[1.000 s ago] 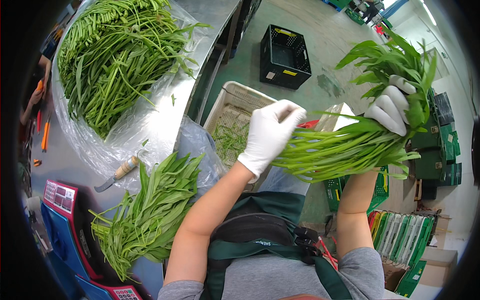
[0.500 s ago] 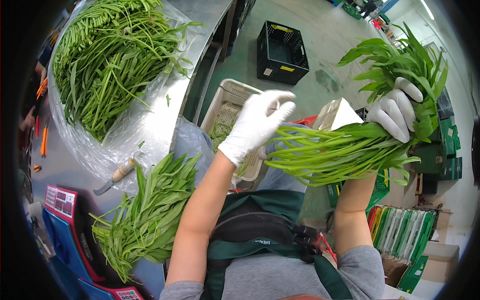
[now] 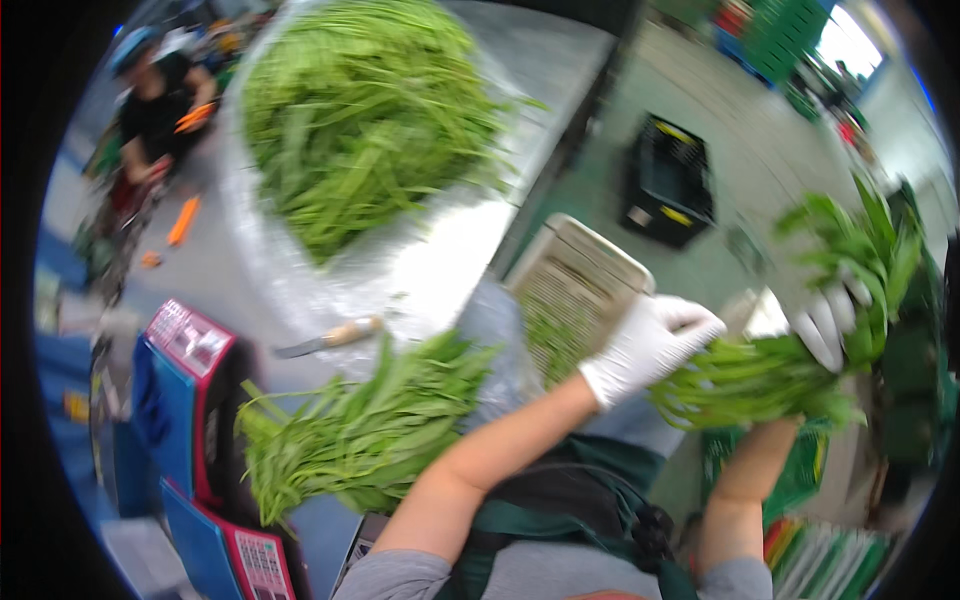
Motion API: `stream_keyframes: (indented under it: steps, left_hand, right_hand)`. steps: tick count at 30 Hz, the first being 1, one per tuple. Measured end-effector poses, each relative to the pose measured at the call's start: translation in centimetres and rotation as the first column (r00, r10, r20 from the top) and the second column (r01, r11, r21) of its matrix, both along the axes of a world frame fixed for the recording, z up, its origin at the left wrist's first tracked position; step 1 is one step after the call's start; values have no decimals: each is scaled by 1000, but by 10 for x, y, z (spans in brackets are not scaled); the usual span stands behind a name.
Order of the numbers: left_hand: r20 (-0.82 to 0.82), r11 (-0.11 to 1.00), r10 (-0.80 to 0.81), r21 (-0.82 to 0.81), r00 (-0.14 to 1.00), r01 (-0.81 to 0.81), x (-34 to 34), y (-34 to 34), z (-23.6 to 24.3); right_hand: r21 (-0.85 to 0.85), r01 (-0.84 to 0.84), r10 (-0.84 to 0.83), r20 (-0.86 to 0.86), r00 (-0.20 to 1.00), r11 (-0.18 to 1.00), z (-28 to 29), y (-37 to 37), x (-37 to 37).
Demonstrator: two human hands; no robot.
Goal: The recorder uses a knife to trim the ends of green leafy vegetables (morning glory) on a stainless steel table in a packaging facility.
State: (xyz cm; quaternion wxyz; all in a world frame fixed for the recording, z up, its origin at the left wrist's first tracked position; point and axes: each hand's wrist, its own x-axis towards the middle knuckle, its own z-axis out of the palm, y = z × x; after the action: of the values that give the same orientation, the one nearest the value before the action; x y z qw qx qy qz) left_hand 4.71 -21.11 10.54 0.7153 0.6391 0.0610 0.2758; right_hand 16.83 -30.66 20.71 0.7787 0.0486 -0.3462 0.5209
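My right hand (image 3: 832, 322), in a white glove, is closed around a bunch of water spinach (image 3: 752, 378) near its leafy end. The long green stems point left toward my body's middle, and the leaves spread out beyond the fingers. Over the upper side of the stems is my gloved left hand (image 3: 655, 345), fingers and thumb pressed together. Blur hides what, if anything, is pinched there. A second bunch of water spinach (image 3: 365, 430) lies on the table to my left. Beyond it, a large heap of the same greens (image 3: 370, 130) rests on clear plastic film.
A knife with a wooden handle (image 3: 352, 331) lies beside the film. Two scales (image 3: 190, 340) stand at the left. Below the table edge sits a pale crate (image 3: 600, 245) with green scraps; a black crate (image 3: 668, 180) is on the floor. Another person (image 3: 160, 105) works across the table.
The whole view has swung, so the table and crates appear farther right and lower. My left hand's fingers, apart before, are now together near the stems. My right hand keeps its hold.
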Motion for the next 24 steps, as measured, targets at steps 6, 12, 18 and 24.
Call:
stream_keyframes:
  steps: [6,12,18,24]
  left_hand:
    - [-174,949,234,254,957,-186,8,5,-33]
    - [-331,945,292,247,897,-216,0,22,-44]
    - [-336,982,186,47,923,-181,3,30,-45]
    - [-378,975,219,115,900,-190,2,37,-57]
  right_hand:
    - [-49,158,-142,230,963,986,4,-42,31]
    - [-62,192,-172,240,955,979,-21,-39,43]
    - [-181,408,-387,142,911,895,-19,-30,6]
    - [-179,217,-184,187,965,960,-15,-21,1]
